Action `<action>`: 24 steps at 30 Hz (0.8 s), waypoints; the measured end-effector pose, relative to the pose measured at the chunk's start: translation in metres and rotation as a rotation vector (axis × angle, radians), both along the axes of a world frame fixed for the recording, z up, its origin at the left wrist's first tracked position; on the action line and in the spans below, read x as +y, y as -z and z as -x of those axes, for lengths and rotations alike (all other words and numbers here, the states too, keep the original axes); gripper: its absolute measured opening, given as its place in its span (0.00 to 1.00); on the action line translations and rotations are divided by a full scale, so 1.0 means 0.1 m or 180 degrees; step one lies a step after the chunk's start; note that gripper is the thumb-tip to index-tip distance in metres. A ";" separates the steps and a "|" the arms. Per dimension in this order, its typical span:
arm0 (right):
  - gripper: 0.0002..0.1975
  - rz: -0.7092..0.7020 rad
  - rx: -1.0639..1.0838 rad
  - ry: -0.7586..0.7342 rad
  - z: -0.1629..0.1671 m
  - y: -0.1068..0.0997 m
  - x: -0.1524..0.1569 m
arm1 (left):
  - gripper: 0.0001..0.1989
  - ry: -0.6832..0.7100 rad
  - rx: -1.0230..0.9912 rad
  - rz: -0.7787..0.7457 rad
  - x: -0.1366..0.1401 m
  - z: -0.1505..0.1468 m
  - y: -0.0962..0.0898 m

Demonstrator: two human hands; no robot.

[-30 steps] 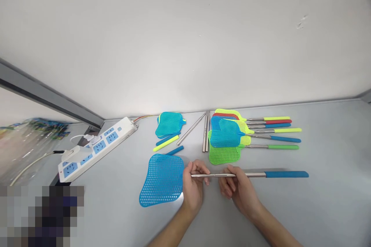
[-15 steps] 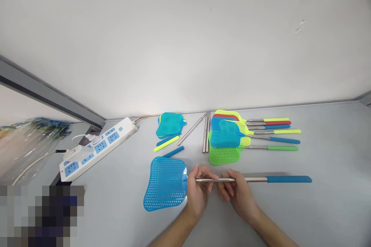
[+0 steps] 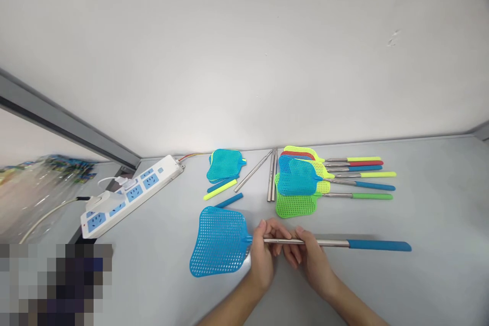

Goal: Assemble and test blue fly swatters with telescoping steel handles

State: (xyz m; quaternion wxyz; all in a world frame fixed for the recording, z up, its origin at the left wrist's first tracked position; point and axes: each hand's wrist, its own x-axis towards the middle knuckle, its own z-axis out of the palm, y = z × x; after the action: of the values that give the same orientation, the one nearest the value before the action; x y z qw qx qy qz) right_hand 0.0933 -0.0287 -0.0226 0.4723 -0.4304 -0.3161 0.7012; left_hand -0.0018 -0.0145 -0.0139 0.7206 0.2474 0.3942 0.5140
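Observation:
A blue fly swatter (image 3: pixel 219 242) with a metal telescopic rod and a blue grip lies across both hands, its mesh head to the left. My left hand (image 3: pixel 265 252) is closed round the thin rod close to the head. Farther along, my right hand (image 3: pixel 309 254) pinches the rod's thicker section, with the blue grip (image 3: pixel 380 245) sticking out to the right. Behind the hands lies a group of finished-looking swatters, with a green swatter (image 3: pixel 296 207) nearest and a blue swatter head (image 3: pixel 300 177) on top.
Several loose metal rods (image 3: pixel 272 175) lie beside a stack of loose swatter heads (image 3: pixel 225 164). Blue and yellow grip tubes (image 3: pixel 220 190) rest below them. A white power strip (image 3: pixel 132 196) with plugs is at left, near plastic-bagged items (image 3: pixel 46 193). A wall stands behind.
My hands have come closer together along the rod, and my left hand has shifted slightly right, away from the mesh head. The grip end has dipped a little.

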 end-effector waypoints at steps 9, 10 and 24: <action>0.24 0.0436 0.0707 0.0178 -0.03 -0.04 0.13 | 0.23 0.0068 -0.0021 -0.0044 0.03 -0.04 -0.06; 0.24 0.0456 0.0726 0.0190 -0.04 -0.04 0.13 | 0.23 0.0063 -0.0021 -0.0041 0.03 -0.04 -0.06; 0.22 0.0407 0.0359 0.0109 -0.04 -0.08 0.10 | 0.28 -0.0516 -0.0134 0.0118 0.07 0.01 -0.09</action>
State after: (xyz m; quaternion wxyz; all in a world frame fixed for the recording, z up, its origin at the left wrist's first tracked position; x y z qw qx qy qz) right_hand 0.0971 -0.0186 -0.0149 0.4728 -0.4249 -0.2362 0.7349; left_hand -0.0024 -0.0075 -0.0051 0.6892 0.1905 0.4071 0.5683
